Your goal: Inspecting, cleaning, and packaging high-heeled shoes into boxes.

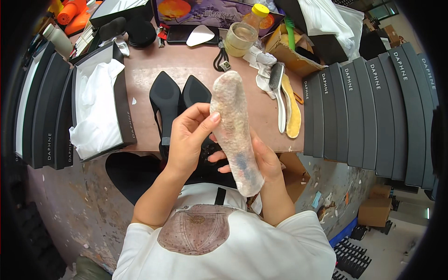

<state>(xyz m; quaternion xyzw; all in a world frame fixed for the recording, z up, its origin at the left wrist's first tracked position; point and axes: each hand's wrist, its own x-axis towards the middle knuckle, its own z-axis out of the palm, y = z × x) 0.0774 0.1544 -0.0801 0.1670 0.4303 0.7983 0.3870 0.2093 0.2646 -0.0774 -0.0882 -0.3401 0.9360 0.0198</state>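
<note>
While the left hand pinches the pad at its left edge, thumb on the near face, the right hand supports the lower half from behind. Both hands are thus engaged on one part: the left is narrowed to a pinch, and the right is curved around the back, with its fingertips showing beyond the pad's left edge. The pad is long, off-white and fuzzy, with a bluish-gray stain near its lower end. It is held up in front of the torso, over the near edge of the table, and slants from upper left to lower right.

Behind the left hand, two black shoes lie side by side, soles up, pointed toes facing away from the person. To their left stands a lidless box containing crumpled white paper.

To the right of the pad, a brush with a white handle lies beside a yellow strip. Farther back are a yellow-capped bottle and a phone, the latter with a white plate resting on it. Upright dark boxes form a row at the right side.
</note>
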